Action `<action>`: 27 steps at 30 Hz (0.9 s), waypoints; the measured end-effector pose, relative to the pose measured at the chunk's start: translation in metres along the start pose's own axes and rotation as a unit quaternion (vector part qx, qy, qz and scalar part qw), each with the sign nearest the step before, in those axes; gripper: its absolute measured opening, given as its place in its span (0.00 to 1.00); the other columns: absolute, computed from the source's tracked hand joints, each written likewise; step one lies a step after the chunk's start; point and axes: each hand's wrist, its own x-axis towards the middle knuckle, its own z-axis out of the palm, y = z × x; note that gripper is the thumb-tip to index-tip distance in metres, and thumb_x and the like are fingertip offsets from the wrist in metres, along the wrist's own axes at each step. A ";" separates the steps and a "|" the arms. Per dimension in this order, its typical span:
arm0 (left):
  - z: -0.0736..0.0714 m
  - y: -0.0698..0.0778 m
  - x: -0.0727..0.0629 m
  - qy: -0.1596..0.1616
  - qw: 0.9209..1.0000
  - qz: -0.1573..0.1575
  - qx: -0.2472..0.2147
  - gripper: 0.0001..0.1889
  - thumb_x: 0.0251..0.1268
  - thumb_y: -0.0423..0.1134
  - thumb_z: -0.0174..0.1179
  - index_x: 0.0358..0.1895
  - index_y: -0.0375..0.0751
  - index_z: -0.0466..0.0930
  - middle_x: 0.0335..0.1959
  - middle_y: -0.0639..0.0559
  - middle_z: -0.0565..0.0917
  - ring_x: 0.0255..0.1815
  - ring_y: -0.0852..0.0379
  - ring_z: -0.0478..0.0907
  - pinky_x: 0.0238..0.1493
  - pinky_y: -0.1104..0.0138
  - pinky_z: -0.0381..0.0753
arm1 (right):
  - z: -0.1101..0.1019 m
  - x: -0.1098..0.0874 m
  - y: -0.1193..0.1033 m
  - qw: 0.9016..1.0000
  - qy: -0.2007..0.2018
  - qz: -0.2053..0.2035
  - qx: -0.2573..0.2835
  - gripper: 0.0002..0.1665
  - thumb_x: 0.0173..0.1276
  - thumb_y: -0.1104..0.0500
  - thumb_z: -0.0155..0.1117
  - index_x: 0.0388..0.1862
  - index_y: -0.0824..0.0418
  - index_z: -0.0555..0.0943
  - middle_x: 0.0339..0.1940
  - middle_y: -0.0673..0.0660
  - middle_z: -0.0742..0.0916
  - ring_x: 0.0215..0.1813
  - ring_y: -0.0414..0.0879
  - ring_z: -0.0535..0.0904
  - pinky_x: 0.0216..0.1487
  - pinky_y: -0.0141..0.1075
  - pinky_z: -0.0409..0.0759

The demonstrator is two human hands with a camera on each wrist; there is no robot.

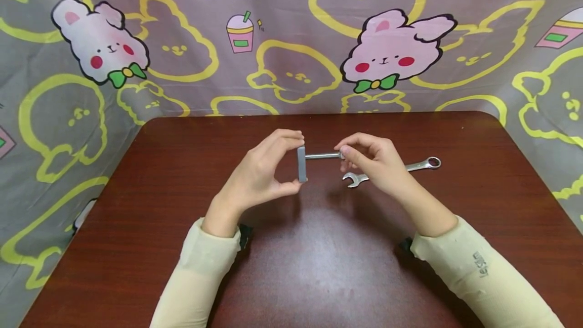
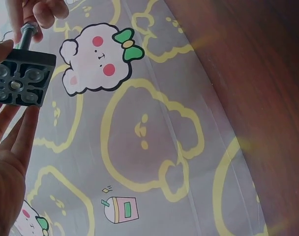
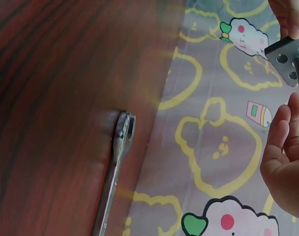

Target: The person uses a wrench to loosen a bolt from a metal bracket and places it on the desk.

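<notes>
My left hand [image 1: 259, 171] grips a grey square plate [image 1: 301, 164] by its edges, thumb below and fingers above. The plate stands upright over the table, and the left wrist view shows its ribbed face with round recesses at the corners. From the plate's middle a long silver bolt [image 1: 322, 156] sticks out sideways; its tip shows in the central hole [image 2: 15, 85]. At the bolt's far end, my right hand [image 1: 375, 158] pinches the head between thumb and fingers. Beyond that hand lies a silver combination wrench [image 1: 422, 165], its middle hidden behind the hand.
The dark reddish-brown wooden table [image 1: 291, 277] has rounded far corners. A grey cloth [image 1: 309, 29] printed with cartoon animals hangs right behind its far edge and along the sides. The wrench's open end [image 1: 351, 180] points left, close below the right hand in the head view.
</notes>
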 end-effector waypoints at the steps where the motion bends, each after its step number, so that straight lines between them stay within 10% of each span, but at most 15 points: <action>1: 0.000 0.000 0.000 -0.001 1.000 0.001 0.002 0.31 0.40 0.32 0.73 0.54 0.31 0.74 0.55 0.41 0.79 0.63 0.49 0.77 0.63 0.63 0.78 | 0.000 0.001 0.000 1.000 0.000 0.003 0.000 0.12 0.73 0.63 0.58 0.45 0.73 0.81 0.22 0.47 0.86 0.27 0.41 0.83 0.33 0.29 0.84; 16: 0.001 -0.003 0.001 -0.006 1.000 -0.003 0.004 0.32 0.40 0.33 0.73 0.54 0.31 0.74 0.55 0.41 0.78 0.61 0.49 0.77 0.62 0.62 0.78 | 0.004 -0.001 0.001 0.999 0.020 -0.019 -0.021 0.13 0.68 0.67 0.64 0.50 0.70 0.81 0.40 0.39 0.85 0.38 0.37 0.84 0.43 0.25 0.81; 27: 0.002 -0.005 0.003 -0.002 1.000 -0.022 -0.020 0.34 0.40 0.36 0.75 0.55 0.32 0.72 0.55 0.41 0.78 0.57 0.51 0.78 0.57 0.64 0.81 | 0.009 -0.002 0.002 0.993 0.042 -0.109 0.018 0.16 0.58 0.80 0.64 0.46 0.75 0.81 0.44 0.47 0.82 0.42 0.38 0.83 0.45 0.26 0.83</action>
